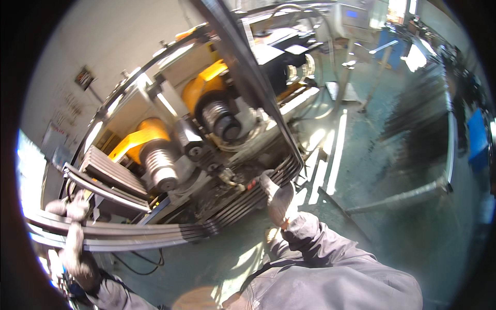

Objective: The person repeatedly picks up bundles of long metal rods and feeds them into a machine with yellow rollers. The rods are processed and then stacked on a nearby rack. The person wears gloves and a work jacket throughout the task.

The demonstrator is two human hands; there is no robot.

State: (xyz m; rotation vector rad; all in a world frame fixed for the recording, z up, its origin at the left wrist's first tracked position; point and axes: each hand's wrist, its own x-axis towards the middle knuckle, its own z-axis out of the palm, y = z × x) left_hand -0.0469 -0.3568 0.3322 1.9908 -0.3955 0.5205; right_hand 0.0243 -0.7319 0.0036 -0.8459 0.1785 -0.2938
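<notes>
Long grey metal bars (pixel 150 236) run side by side across the front of a machine and bend upward at the right. At the far left, my gloved left hand (pixel 75 235) reaches across them, its fingers curled at the far side and blurred. My gloved right hand (pixel 279 199) is closed on the dark ribbed stretch of the bars (pixel 243 209), near the bend. Its fingertips lie over the top edge, and part of its grip is hidden. Just left of these fingertips sits a small red piece (pixel 251 184).
Behind the bars stand two threaded spindles (pixel 159 164) with yellow brackets (pixel 139 138). A dark upright bar (pixel 248 72) slants across the view. A control box with a lit screen (pixel 353 16) is at the back. At right is a metal-edged frame (pixel 403 199); a black cable (pixel 147 266) hangs below the bars.
</notes>
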